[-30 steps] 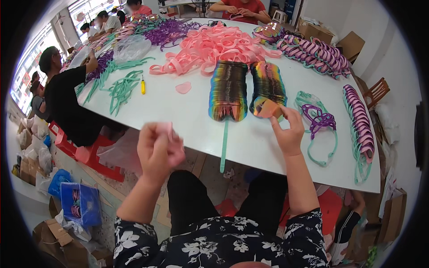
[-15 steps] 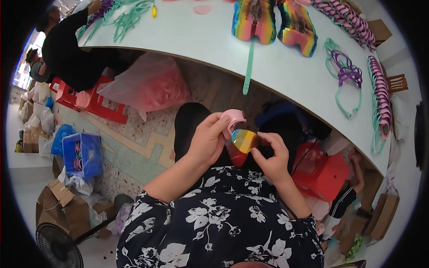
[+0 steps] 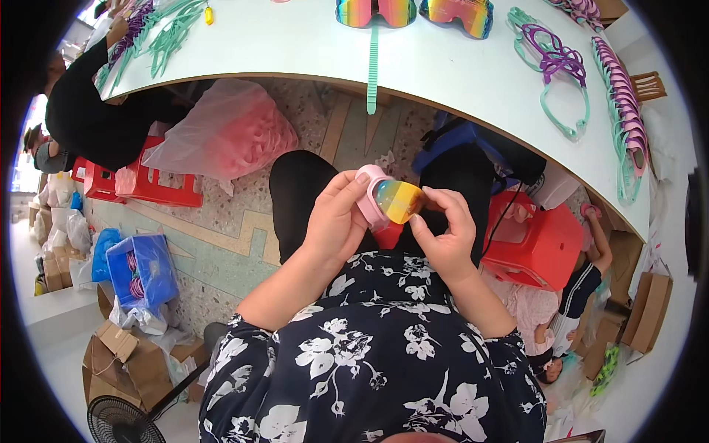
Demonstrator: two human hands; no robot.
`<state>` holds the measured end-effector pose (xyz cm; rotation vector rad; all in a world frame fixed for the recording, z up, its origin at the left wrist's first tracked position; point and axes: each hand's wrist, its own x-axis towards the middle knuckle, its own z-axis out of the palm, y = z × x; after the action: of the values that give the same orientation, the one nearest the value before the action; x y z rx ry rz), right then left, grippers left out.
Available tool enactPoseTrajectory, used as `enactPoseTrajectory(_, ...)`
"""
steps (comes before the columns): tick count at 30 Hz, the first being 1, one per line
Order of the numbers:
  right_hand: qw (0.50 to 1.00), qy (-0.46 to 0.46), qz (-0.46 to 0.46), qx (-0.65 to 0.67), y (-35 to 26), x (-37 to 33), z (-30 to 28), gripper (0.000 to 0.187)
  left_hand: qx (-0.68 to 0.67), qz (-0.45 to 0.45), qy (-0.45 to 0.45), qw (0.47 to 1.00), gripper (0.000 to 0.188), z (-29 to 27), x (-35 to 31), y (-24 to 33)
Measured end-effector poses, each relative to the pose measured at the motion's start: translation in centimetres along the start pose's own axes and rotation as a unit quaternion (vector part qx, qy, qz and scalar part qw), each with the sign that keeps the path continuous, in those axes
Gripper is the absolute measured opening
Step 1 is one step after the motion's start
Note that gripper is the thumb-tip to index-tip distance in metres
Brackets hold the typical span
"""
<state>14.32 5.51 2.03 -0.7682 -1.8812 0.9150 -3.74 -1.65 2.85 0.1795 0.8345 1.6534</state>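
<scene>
Above my lap, my left hand (image 3: 330,221) is closed round a pink goggle frame (image 3: 367,207), thumb on its upper rim. My right hand (image 3: 452,229) pinches the outer end of a mirrored lens (image 3: 399,199), shaded from blue-green through yellow to orange. The lens's left end lies against the pink frame and overlaps its opening; whether it sits in the groove cannot be made out. Ahead on the white table (image 3: 295,55) lie two rainbow-mirrored lens pieces, a left one (image 3: 378,12) and a right one (image 3: 459,16). A ridged teal strap (image 3: 372,70) hangs over the table edge below the left one.
Purple and teal straps (image 3: 554,59) and a row of pink and purple goggles (image 3: 620,100) lie at the right. Below are a bag of pink pieces (image 3: 236,136), red stools (image 3: 535,244), a blue crate (image 3: 151,273) and a fan (image 3: 122,421). Another person (image 3: 96,111) sits far left.
The lens has come up against the pink frame, which is turned more toward it. The view has shifted, so the table appears higher and farther left.
</scene>
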Motion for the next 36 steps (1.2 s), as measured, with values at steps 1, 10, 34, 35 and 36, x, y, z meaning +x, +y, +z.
enactPoseTrajectory(1, 1.0, -0.002, -0.011, -0.012, 0.0, -0.1, 0.0, 0.042, -0.002, -0.007, -0.008, 1.0, 0.019, -0.2, 0.0, -0.1)
enactPoseTrajectory(10, 0.999, -0.028, 0.032, -0.008, 0.4, -0.5, 0.0, 0.044, 0.02, 0.011, 0.019, 1.0, 0.016, 0.5, -0.3, 0.4)
enactPoseTrajectory(34, 0.999, -0.035, 0.011, 0.031, 1.2, -1.3, 0.1, 0.044, 0.223, 0.102, -0.036, 0.969, 0.02, -0.4, -0.7, -0.6)
enactPoseTrajectory(35, 0.998, -0.036, 0.025, 0.039, 1.1, -1.4, 0.1, 0.044, 0.258, 0.104, -0.034, 0.96, 0.021, -0.5, -0.8, -0.5)
enactPoseTrajectory(36, 0.997, -0.036, 0.038, 0.047, 1.0, -1.4, 0.1, 0.044, 0.266, 0.114, -0.043, 0.956, 0.023, -0.5, -1.0, -0.7)
